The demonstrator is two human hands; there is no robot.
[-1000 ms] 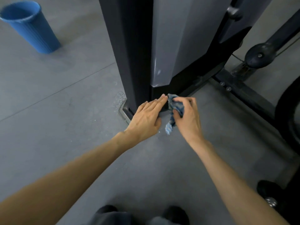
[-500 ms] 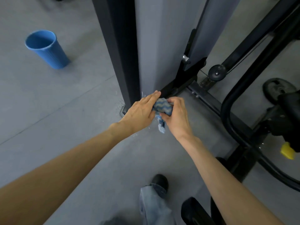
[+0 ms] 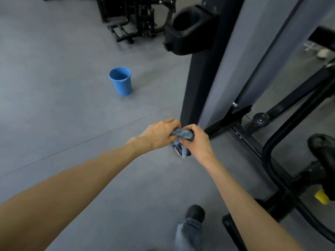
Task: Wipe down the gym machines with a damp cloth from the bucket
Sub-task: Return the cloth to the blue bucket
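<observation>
Noting my left hand (image 3: 159, 134) and right hand (image 3: 197, 142) close together near the foot of the machine column (image 3: 226, 69), each gripping the blue patterned cloth (image 3: 184, 134), a loose end hanging below. The blue bucket (image 3: 121, 81) stands upright on the floor (image 3: 63, 115), well apart to the left.
</observation>
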